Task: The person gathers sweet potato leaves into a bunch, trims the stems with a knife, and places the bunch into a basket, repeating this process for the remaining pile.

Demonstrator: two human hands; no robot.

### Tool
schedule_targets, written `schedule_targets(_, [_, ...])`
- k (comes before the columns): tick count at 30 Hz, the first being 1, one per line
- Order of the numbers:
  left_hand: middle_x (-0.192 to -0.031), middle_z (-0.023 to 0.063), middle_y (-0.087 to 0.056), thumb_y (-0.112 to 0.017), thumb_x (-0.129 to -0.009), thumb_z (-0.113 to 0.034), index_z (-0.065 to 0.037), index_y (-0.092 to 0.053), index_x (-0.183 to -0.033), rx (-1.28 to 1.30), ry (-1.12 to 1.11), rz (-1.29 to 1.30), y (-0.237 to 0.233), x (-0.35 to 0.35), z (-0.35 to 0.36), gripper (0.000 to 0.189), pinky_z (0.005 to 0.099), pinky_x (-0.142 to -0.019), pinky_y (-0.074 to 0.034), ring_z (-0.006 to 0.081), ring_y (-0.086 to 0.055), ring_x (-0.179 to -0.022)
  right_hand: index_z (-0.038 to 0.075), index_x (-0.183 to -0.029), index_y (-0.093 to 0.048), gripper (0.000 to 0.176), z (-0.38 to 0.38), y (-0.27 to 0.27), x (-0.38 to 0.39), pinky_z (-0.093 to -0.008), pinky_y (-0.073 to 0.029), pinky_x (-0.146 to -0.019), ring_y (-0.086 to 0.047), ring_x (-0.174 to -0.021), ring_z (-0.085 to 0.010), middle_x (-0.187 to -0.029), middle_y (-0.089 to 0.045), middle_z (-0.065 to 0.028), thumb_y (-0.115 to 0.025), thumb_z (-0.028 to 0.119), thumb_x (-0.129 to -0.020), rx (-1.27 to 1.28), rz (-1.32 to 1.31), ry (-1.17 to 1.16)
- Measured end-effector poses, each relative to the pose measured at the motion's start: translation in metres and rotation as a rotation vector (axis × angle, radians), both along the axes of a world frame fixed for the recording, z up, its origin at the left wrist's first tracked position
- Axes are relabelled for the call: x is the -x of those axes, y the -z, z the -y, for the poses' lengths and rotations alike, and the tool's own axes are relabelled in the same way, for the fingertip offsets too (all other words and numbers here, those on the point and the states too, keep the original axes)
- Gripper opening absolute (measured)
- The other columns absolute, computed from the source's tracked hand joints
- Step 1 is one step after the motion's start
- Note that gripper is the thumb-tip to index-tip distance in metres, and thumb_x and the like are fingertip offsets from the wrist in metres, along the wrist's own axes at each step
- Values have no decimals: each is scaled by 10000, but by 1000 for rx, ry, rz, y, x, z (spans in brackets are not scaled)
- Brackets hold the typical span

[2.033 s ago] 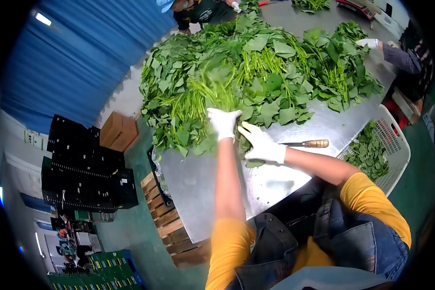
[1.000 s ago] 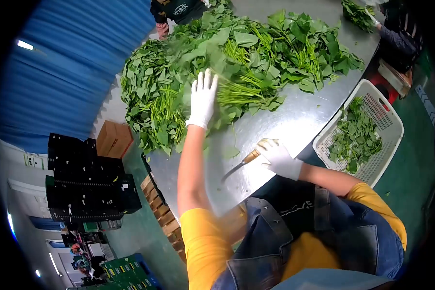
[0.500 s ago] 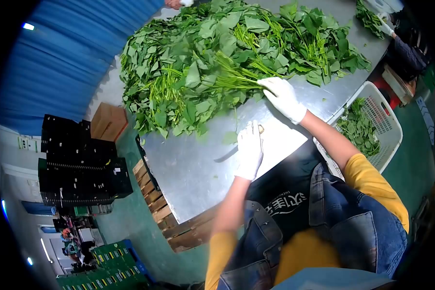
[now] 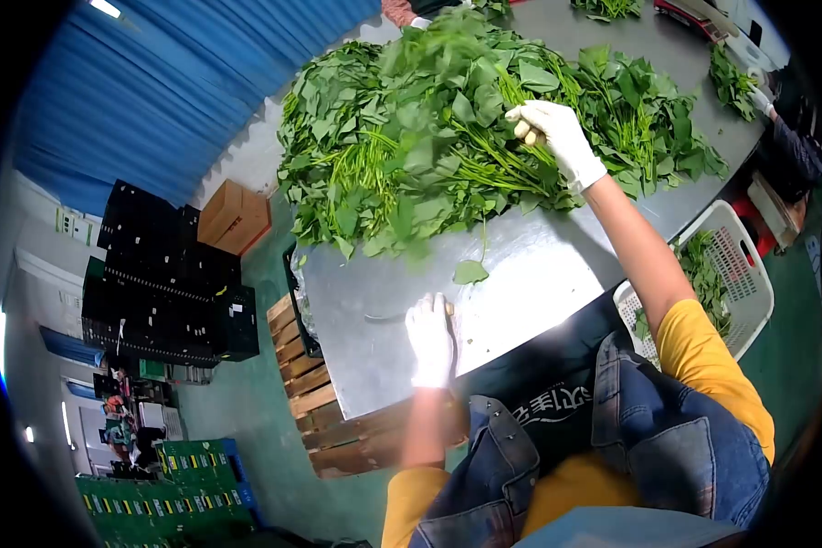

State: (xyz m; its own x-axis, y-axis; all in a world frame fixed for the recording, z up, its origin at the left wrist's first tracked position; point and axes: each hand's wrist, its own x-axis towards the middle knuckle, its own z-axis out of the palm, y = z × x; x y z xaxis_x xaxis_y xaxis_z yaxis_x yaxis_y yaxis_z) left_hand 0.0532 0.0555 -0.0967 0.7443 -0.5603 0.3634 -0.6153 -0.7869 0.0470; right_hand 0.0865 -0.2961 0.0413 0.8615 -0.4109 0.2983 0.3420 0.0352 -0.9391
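A big heap of leafy greens with long pale stems covers the far half of the metal table. My right hand, in a white glove, reaches into the heap and its fingers curl around a bunch of stems. My left hand, also gloved, lies over the handle of a knife on the bare table near the front edge. Only the blade shows, pointing left. A single loose leaf lies between the hands.
A white plastic basket holding greens stands low at the right. A wooden pallet, black crates and a cardboard box are at the left. Other people's gloved hands work at the far side.
My right hand let go of the knife and moved up into the heap, grasping stems. My left hand came down from the greens onto the knife handle.
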Motion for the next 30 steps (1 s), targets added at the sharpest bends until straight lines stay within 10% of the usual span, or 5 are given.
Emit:
schedule_targets(8, [-1130,159,-606,-606,-751,-21,-22,-603,-1115,435,145,-70,-29,5,37,363,418,-947,-408,327,-554,-1057,9,-913,-682,211,-46,51,55,-192,-414,-562,-517,-590,-54,-733,-649,-20,-546,170,-914,375,-87,-173])
schedule_targets(18, [-957,63,-653,-546,-900,-30,37,-621,-1067,1400,135,-1188,-67,-26,102,194,218,-728,-477,99,-594,-780,-57,-935,-669,204,-83,84,106,-234,-484,-629,-599,-663,-120,-768,-663,-83,-520,81,-909,-122,-405,-342])
schedule_targets(20, [-956,59,-651,-554,-896,-47,23,-595,-1119,797,-63,-717,-64,-26,117,237,222,-713,-476,92,-581,-747,-75,-939,-659,206,-84,88,112,-247,-496,-636,-612,-674,-135,-785,-669,-103,-518,73,-908,-114,-395,-390])
schedule_targets(26, [-1046,52,-619,-601,-902,-133,-12,-596,-1102,942,-93,-624,-53,-33,120,234,301,-799,-470,119,-562,-945,-64,-944,-667,189,-78,108,128,-245,-496,-648,-632,-694,-144,-811,-684,-104,-541,68,-896,-80,-418,-496])
schedule_targets(30, [-948,41,-644,-631,-890,-139,-24,-626,-1057,103,12,144,-45,-27,119,203,256,-742,-470,113,-586,-818,-41,-1021,-656,211,-80,94,135,-225,-490,-697,-605,-735,-95,-860,-673,-70,-579,81,-867,60,-462,-438])
